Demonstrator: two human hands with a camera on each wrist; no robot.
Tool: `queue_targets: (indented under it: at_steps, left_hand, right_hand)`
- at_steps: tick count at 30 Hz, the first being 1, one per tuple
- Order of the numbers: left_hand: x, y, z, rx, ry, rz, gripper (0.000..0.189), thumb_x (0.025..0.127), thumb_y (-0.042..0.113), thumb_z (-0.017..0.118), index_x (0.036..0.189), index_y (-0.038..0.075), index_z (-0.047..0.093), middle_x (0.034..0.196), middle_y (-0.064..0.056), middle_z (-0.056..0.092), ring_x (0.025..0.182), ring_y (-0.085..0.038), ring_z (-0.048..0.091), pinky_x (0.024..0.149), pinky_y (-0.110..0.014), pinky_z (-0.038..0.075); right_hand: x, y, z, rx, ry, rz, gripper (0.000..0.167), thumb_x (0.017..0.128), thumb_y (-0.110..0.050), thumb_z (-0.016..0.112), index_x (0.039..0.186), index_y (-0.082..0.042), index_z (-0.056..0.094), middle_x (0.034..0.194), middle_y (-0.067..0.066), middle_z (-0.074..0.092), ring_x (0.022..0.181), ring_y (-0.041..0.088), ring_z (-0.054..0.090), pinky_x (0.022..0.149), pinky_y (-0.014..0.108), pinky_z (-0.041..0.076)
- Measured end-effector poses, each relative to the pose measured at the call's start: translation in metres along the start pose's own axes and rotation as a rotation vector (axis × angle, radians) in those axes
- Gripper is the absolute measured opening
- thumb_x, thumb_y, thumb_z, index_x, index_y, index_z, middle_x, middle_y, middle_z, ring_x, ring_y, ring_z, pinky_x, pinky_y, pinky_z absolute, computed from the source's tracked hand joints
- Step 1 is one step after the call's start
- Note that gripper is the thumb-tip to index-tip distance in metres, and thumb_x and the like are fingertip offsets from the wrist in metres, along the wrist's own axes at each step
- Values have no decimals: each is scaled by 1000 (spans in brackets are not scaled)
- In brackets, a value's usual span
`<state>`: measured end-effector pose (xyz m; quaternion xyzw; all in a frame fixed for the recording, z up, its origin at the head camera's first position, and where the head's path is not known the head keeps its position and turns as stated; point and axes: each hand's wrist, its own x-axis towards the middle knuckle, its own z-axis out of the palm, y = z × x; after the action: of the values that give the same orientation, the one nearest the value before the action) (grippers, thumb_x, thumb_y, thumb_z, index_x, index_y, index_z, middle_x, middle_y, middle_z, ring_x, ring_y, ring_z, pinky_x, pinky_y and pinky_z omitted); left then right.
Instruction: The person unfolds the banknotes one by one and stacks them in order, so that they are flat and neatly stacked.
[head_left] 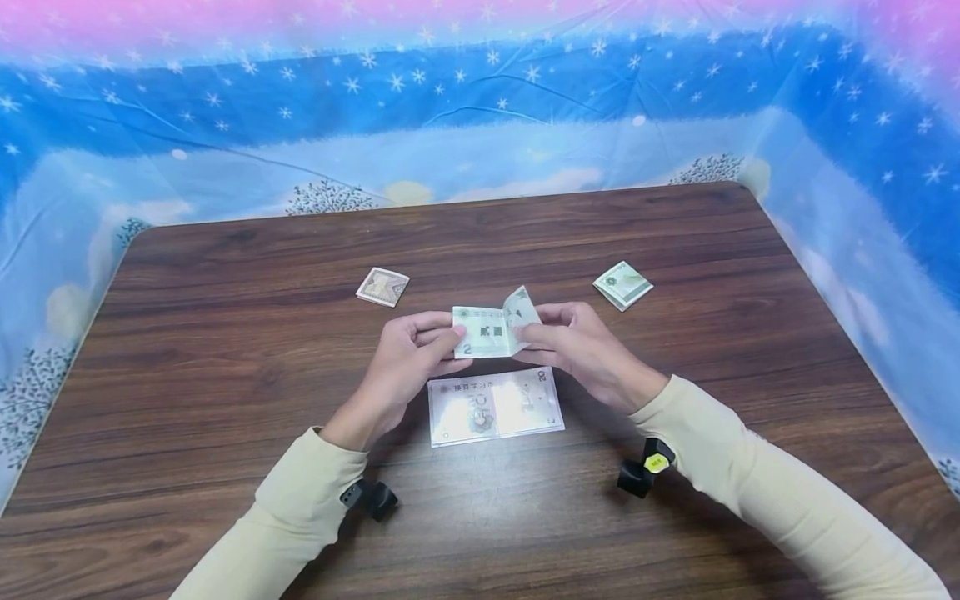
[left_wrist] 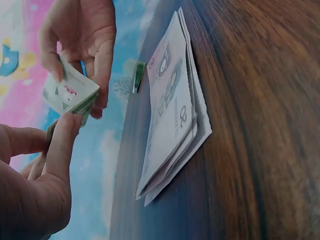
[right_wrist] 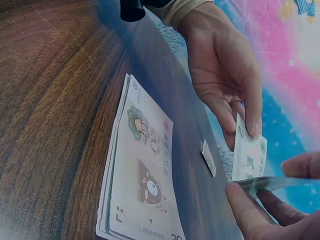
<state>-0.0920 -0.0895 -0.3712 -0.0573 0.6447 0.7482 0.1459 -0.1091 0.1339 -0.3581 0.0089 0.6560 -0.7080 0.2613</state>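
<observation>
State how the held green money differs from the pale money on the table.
The left hand and right hand hold the green money; the pale money rests on the table. The green money bends up at one end; the pale money lies flatter. Both show printing.

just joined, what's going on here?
A person's left hand and right hand hold a green note, its right end bent up, over the wooden table. A pinkish stack of notes lies on the table nearer the person. Farther off lie a brownish folded note to the left and a green folded note to the right.
</observation>
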Motion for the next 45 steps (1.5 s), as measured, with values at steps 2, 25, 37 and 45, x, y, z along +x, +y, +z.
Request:
queue_targets:
  at_steps: [2,25,37,45]
  left_hand:
    - [0,0,-1,4,17,5,30,98,-5,59,126,-15,58,118,-30,67,86,-18,73,83,-36,62]
    - [-10,-2,-22,38,33,-58,34,93,-5,66,124,-15,56,92,-10,72,75,-14,70,78,-34,63]
    - [-24,-6,-30,489,-180,-11,36,91,1,73,120,-15,58,83,-16,74,70,-29,74,70,-38,64]
    - [-28,-6,-30,795,-216,-6,33,89,8,78,116,-5,64,75,-3,73,63,-16,71,60,-30,61]
  right_hand:
    - [0,-1,0,12,8,-4,40,98,0,59,135,15,50,130,28,58,109,27,66,96,37,57]
    - [-1,7,-22,-56,59,0,33,93,-1,70,121,11,57,108,15,68,95,20,69,89,41,61]
    - [-8,24,-30,-403,35,-24,38,83,-1,80,113,13,61,77,5,65,70,15,66,68,39,64]
    - [-9,35,-25,-626,-43,-118,35,80,-1,83,109,12,66,70,7,67,55,17,66,54,36,62]
